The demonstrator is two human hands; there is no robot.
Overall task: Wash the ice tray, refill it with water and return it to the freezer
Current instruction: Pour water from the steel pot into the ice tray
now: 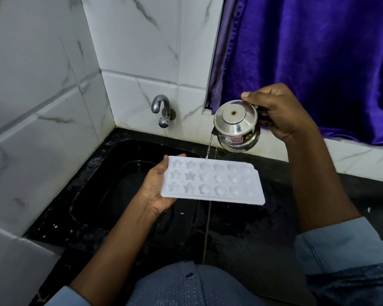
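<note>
A white ice tray [215, 183] with star-shaped and round moulds is held level over the right edge of the black sink [93, 191]. My left hand [157, 188] grips its left end, fingers curled over the far rim. My right hand [279, 113] holds a small steel kettle [237, 125] by its handle, tipped to the left above the tray. A thin stream of water [209, 146] runs from the kettle's spout onto the tray's far edge.
A chrome tap [161, 110] juts from the white marble-patterned tiled wall behind the sink, with no water running from it. The wet black counter [263, 235] extends to the right. A purple curtain [314, 51] hangs at the back right.
</note>
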